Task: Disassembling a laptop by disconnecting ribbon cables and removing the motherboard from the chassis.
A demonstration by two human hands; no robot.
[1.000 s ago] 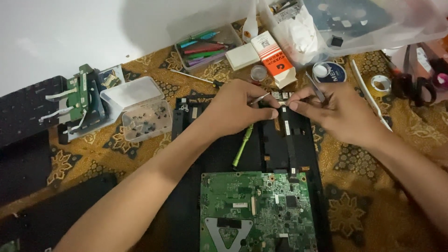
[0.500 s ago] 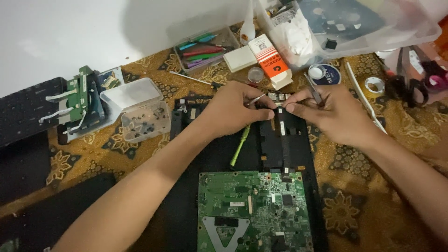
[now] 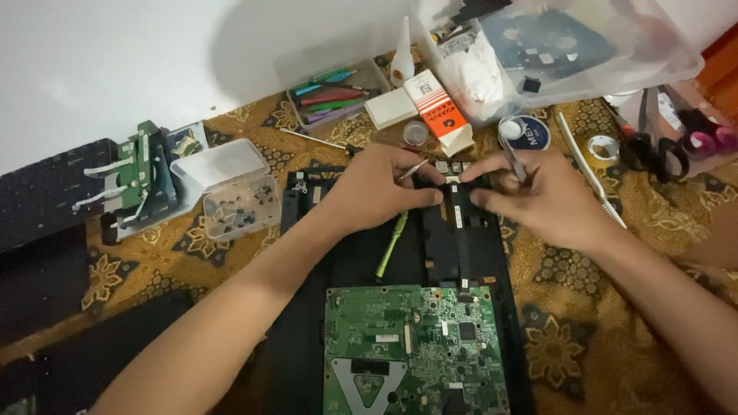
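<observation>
Left hand (image 3: 380, 192) pins the black strip (image 3: 460, 230) with tweezers (image 3: 415, 167) pinched; right hand (image 3: 550, 200) grips a tool (image 3: 513, 163) (press evenly, steady wrists).

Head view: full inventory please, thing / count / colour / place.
circuit board: 1, green, bottom centre, on the black chassis
black chassis: 1, black, centre, under both hands
flat ribbon strip: 1, black, running from the hands down to the board
screwdriver: 1, green handle, lying on the chassis under the left wrist
clear screw box: 1, transparent, left of the chassis, lid open
keyboard: 1, black, far left
pen tray: 1, clear with coloured tools, top centre
orange-and-white carton: 1, top centre
plastic bin: 1, clear, top right
tape roll: 1, yellowish, right
scissors: count unclear, black handles, far right
patterned cloth: 1, brown-gold, under everything
left hand: 1, holding a thin metal tool
right hand: 1, fingers on the strip's top end
</observation>
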